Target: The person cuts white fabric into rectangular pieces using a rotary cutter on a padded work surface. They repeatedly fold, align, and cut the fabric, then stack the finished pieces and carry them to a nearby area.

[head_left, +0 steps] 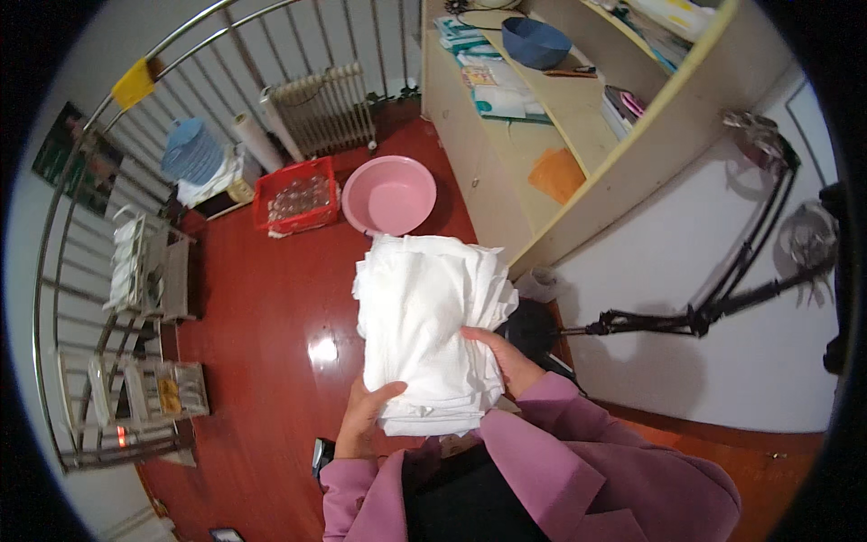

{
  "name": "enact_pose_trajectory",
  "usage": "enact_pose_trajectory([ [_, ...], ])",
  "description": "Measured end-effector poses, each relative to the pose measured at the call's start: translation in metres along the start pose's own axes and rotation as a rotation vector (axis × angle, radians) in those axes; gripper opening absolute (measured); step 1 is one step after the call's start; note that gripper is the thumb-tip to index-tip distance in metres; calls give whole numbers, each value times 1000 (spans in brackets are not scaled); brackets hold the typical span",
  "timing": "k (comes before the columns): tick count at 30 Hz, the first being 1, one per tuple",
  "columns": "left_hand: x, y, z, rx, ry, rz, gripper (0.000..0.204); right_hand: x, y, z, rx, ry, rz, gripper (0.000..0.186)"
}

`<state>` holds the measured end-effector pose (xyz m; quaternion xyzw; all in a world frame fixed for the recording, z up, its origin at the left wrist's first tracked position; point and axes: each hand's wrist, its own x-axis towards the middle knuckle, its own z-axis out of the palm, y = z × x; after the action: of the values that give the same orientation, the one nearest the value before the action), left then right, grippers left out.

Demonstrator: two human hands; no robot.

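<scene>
A thick stack of folded white cloths (424, 316) is held out in front of me at waist height. My left hand (366, 408) grips its near left side, the thumb lying on top and the fingers hidden underneath. On the right side, my right hand (501, 357) clasps the stack in the same way, with its thumb over the upper face. The cloth edges are uneven and layered along the right. Past the stack, a round pink basin (388, 196) stands on the floor; beside it is a red crate (295, 219) filled with clear glass-like pieces.
Along the right runs an open shelf unit (506, 167) with a blue bowl (536, 43) and an orange cloth (555, 175). A black jointed lamp arm (695, 318) juts out at right. Metal railings, a white radiator (321, 108) and a white rack (149, 266) line the far and left sides.
</scene>
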<state>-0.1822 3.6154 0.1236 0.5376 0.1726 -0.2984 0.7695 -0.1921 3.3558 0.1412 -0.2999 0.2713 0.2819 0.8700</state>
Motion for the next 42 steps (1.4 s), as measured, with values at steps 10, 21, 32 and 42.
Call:
enact_pose_trajectory([
  [10, 269, 139, 99, 270, -239, -134, 76, 129, -132, -61, 214, 275, -481, 47],
  [21, 509, 92, 343, 462, -1132, -153, 63, 157, -201, -116, 327, 1164, -1076, 66],
  [32, 558, -27, 416, 883, -1035, 133, 84, 175, -132, -84, 118, 1199, -765, 64],
  [42, 445, 50, 338, 721, -185, 1469, 85, 181, -84, -123, -89, 834, -627, 31],
])
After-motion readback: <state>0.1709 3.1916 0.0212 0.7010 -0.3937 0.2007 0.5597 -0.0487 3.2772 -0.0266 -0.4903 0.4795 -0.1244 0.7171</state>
